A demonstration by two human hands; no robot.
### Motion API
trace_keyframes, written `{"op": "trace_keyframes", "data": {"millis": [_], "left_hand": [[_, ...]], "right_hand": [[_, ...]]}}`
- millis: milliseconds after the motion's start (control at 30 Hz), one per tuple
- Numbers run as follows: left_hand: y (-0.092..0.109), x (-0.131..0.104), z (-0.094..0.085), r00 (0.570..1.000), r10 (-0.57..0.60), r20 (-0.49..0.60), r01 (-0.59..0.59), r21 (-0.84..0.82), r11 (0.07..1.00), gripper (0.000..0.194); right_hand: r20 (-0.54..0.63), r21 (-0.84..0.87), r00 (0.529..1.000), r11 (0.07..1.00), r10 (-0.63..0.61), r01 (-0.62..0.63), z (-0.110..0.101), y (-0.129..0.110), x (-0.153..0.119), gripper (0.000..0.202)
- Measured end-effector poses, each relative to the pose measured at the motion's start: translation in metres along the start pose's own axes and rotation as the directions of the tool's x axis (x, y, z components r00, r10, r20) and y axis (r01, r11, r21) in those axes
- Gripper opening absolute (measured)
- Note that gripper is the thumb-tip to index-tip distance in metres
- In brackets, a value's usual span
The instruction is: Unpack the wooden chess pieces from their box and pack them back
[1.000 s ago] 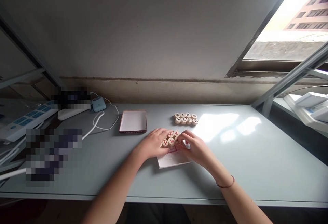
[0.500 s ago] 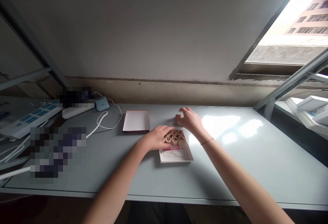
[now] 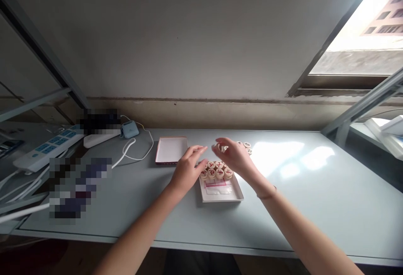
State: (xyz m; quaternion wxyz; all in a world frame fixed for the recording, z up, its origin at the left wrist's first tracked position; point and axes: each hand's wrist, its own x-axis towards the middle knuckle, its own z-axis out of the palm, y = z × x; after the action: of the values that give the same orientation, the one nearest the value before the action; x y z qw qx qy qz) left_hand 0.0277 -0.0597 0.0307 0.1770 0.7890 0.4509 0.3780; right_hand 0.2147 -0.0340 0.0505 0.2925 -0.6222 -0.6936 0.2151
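Observation:
A white box tray (image 3: 222, 197) holds several round Chinese chess pieces (image 3: 220, 174) with red characters, stacked in rows at its far end. A clear plastic bag (image 3: 218, 187) with a pink strip lies at the near end. My left hand (image 3: 188, 169) is over the tray's left edge, open, thumb and fingers apart. Above the far side of the tray, my right hand (image 3: 234, 155) pinches what looks like a pale chess piece, mostly hidden by the fingers. More loose pieces (image 3: 247, 145) sit on the desk behind that hand.
The box lid (image 3: 171, 150) lies inside up, left of the tray. A blue earphone case (image 3: 130, 129), white cables (image 3: 128, 144) and a power strip (image 3: 50, 149) occupy the desk's left side. A wall runs along the back. Sunlight patches fall on the desk (image 3: 315, 208) at right.
My left hand has lifted off the pieces in the tray and its fingers now point forward. My right hand has come nearer the tray, uncovering loose pieces behind it. The view has shifted slightly.

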Motion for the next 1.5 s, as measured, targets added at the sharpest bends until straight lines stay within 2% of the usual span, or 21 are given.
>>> {"op": "trace_keyframes", "data": {"millis": [67,133,267,333,433,500,600,667,733,833,933,1033,1133,1267,1400,1500], "left_hand": [[0.001,-0.007,0.003,0.999,0.037,0.025,-0.037,-0.027,0.999,0.035],[0.001,-0.013,0.005,0.992,0.093,0.08,-0.088,-0.06,0.994,0.031],[0.002,-0.021,0.005,0.989,0.101,0.111,-0.093,-0.078,0.993,0.033],[0.001,-0.023,0.002,0.991,0.072,0.111,-0.064,-0.077,0.995,0.031],[0.0,-0.026,-0.003,0.983,0.073,0.168,-0.057,-0.098,0.994,0.019],[-0.001,-0.028,-0.006,0.962,0.129,0.24,-0.107,-0.104,0.989,0.015],[-0.002,-0.029,-0.008,0.923,0.214,0.318,-0.214,-0.036,0.976,0.013],[-0.001,-0.029,-0.01,0.91,0.233,0.343,-0.26,0.033,0.965,0.011],[0.0,-0.03,-0.011,0.904,0.233,0.358,-0.277,0.077,0.958,0.01],[0.002,-0.031,-0.011,0.891,0.234,0.389,-0.296,0.106,0.949,0.021],[0.003,-0.031,-0.011,0.885,0.231,0.405,-0.301,0.118,0.946,0.022],[0.0,-0.028,-0.011,0.912,0.202,0.356,-0.252,0.099,0.963,0.025],[-0.006,-0.024,-0.012,0.959,0.146,0.245,-0.167,0.066,0.984,0.034],[-0.013,-0.02,-0.011,0.98,0.08,0.182,-0.088,0.032,0.996,0.033],[-0.013,-0.021,-0.008,0.98,0.079,0.182,-0.081,0.001,0.997,0.034],[-0.012,-0.021,-0.007,0.98,0.081,0.18,-0.081,-0.009,0.997,0.035]], "right_hand": [[0.14,0.287,0.989,0.958,-0.052,0.01,0.001,-0.003,-0.022,0.039],[0.226,0.477,0.972,0.878,-0.067,-0.05,0.004,-0.002,-0.037,0.043],[0.291,0.617,0.952,0.78,-0.1,-0.107,0.012,0.006,-0.042,0.044],[0.25,0.613,0.965,0.784,-0.076,-0.096,0.012,0.012,-0.04,0.043],[0.114,0.593,0.993,0.8,0.028,-0.091,0.006,0.022,-0.036,0.04],[0.062,0.6,0.996,0.795,0.059,-0.084,0.001,0.027,-0.035,0.037],[0.028,0.604,0.999,0.795,0.042,-0.05,-0.003,0.029,-0.035,0.032],[0.014,0.588,1.0,0.809,-0.009,-0.001,-0.003,0.026,-0.037,0.025],[0.054,0.544,0.993,0.837,-0.105,0.058,-0.004,0.021,-0.041,0.016],[0.168,0.428,0.954,0.89,-0.248,0.156,-0.006,0.014,-0.047,0.013],[0.212,0.292,0.917,0.917,-0.339,0.271,-0.005,0.011,-0.054,0.015],[0.228,0.175,0.874,0.901,-0.429,0.397,0.002,0.011,-0.059,0.014],[0.239,0.072,0.831,0.862,-0.503,0.501,0.014,0.013,-0.062,0.014],[0.261,-0.036,0.803,0.826,-0.535,0.562,0.024,0.014,-0.065,0.013],[0.299,-0.186,0.824,0.817,-0.482,0.545,0.024,0.013,-0.066,0.017],[0.331,-0.229,0.832,0.817,-0.445,0.529,0.025,0.01,-0.068,0.018]]}}
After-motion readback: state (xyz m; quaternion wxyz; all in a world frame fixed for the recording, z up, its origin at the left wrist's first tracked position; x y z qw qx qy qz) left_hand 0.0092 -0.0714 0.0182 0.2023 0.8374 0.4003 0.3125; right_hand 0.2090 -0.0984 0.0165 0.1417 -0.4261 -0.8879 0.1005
